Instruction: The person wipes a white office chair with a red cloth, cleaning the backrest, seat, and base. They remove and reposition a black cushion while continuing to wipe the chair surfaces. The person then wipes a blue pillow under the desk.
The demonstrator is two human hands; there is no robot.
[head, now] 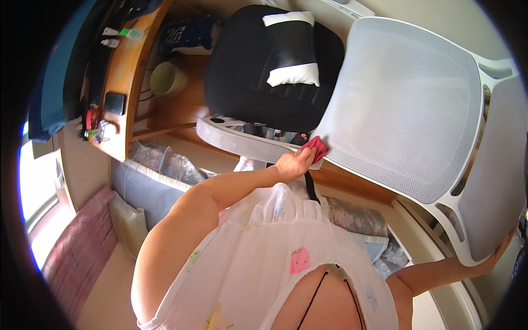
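My left hand (295, 164) holds a folded red cloth (316, 148) against the lower left corner of the white frame of an office chair's mesh backrest (406, 107). Beside that hand lies the chair's pale armrest (243, 142). The black seat (235, 70) carries a black and white cushion (292, 47). At the far right, my right hand (502, 249) holds the outer edge of the grey mesh headrest (493, 173); its palm and some fingers are hidden.
A wooden desk (134, 66) at the left bears small bottles, a dark flat case (114, 103) and other small items. Below it stands a greenish bin (167, 78). Plastic-wrapped floral fabric (169, 163) lies beyond my left arm. A pale wall adjoins the backrest.
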